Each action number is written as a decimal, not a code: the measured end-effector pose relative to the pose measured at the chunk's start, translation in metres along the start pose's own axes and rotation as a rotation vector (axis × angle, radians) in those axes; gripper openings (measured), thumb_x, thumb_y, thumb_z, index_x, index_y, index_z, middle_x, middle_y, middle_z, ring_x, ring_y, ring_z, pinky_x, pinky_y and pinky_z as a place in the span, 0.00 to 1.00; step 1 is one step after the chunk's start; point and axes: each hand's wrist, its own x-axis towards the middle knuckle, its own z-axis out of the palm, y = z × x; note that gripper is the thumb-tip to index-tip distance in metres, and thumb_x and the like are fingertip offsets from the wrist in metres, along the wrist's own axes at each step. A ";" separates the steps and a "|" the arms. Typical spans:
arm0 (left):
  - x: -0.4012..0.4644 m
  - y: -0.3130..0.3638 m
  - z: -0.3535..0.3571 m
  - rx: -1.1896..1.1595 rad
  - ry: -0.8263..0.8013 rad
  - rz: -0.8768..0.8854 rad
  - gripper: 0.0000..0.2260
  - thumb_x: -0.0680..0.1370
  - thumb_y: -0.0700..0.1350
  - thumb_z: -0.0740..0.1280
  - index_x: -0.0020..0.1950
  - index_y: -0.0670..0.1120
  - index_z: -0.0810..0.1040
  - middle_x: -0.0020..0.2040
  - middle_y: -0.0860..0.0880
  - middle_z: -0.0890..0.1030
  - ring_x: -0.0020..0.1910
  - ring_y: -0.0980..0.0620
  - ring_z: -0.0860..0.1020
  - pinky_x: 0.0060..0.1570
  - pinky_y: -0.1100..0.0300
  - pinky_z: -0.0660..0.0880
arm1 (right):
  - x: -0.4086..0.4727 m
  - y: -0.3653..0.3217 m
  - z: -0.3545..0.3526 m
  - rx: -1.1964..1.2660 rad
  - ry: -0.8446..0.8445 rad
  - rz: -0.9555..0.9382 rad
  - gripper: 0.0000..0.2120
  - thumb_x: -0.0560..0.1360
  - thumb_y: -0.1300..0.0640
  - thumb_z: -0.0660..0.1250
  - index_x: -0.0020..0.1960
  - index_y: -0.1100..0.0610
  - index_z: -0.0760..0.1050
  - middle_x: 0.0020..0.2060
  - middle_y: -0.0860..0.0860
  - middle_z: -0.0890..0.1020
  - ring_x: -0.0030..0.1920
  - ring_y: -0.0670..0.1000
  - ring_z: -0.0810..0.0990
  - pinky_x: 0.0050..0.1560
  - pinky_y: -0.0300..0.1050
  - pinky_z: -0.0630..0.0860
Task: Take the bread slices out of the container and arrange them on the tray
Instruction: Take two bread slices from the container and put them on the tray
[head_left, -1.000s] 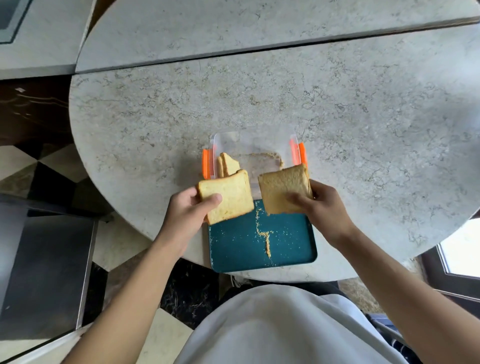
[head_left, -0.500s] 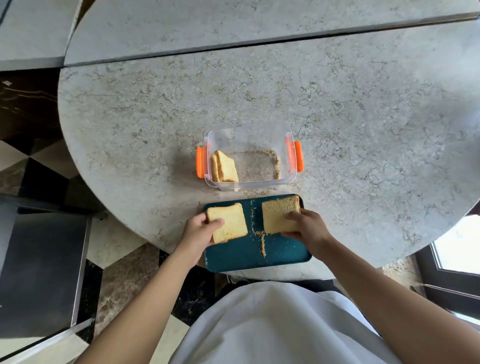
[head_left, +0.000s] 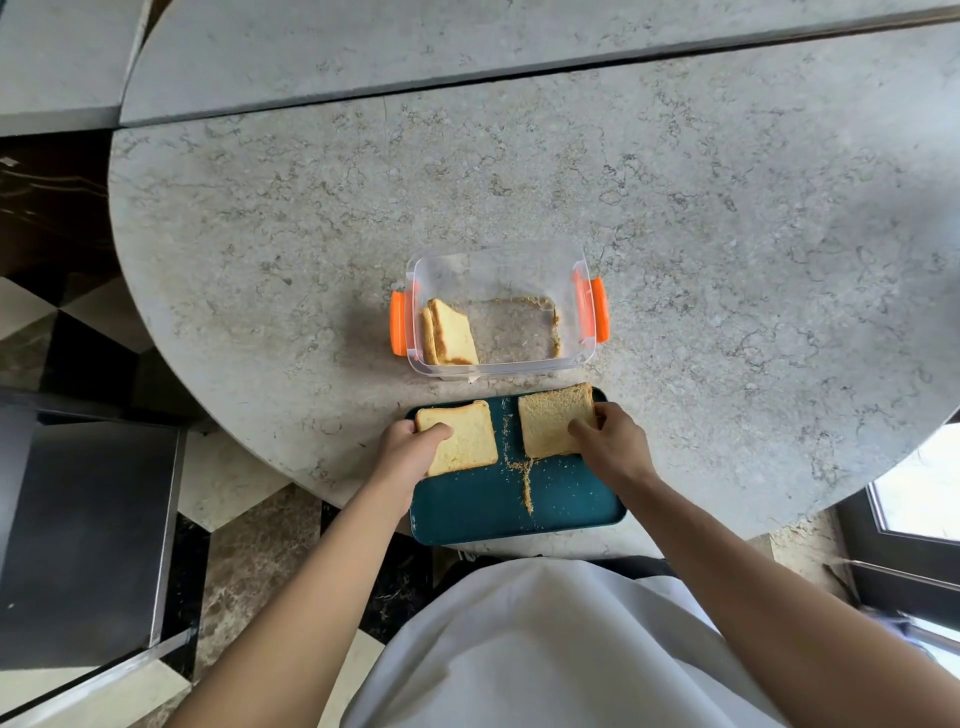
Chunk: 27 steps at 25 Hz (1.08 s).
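Note:
A dark teal tray lies at the near edge of the round stone table, with a line of crumbs down its middle. Two bread slices lie flat on its far half. My left hand grips the left slice at its left edge, thumb on top. My right hand pinches the right slice at its right edge. Just beyond the tray stands a clear plastic container with orange clips. Two more slices lean upright against its left wall.
The stone table stretches wide beyond and to the right of the container. Its curved edge runs close by the tray's left side. A dark cabinet and a tiled floor lie below on the left. My white apron fills the bottom.
Both hands brought their slices down from in front of the container and laid them flat on the tray's far half. In the last half second they barely moved.

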 end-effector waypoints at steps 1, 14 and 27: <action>-0.003 0.002 0.000 0.047 0.016 0.020 0.20 0.68 0.50 0.72 0.53 0.39 0.80 0.54 0.36 0.84 0.54 0.35 0.82 0.54 0.41 0.79 | -0.003 -0.001 -0.002 -0.077 0.028 -0.043 0.19 0.75 0.51 0.64 0.63 0.58 0.74 0.45 0.52 0.82 0.41 0.52 0.81 0.32 0.45 0.74; -0.028 -0.021 0.015 0.878 0.134 0.647 0.23 0.78 0.43 0.67 0.73 0.43 0.70 0.71 0.43 0.71 0.70 0.45 0.68 0.66 0.52 0.69 | -0.019 -0.003 0.000 -0.493 0.038 -0.356 0.21 0.76 0.52 0.66 0.68 0.54 0.73 0.64 0.56 0.75 0.63 0.58 0.74 0.55 0.54 0.78; -0.028 -0.034 0.020 1.115 0.043 0.858 0.24 0.78 0.40 0.65 0.75 0.51 0.70 0.78 0.40 0.64 0.77 0.41 0.61 0.76 0.44 0.60 | -0.036 -0.011 0.006 -0.665 -0.099 -0.641 0.22 0.77 0.53 0.65 0.70 0.49 0.75 0.69 0.55 0.71 0.68 0.58 0.69 0.63 0.54 0.75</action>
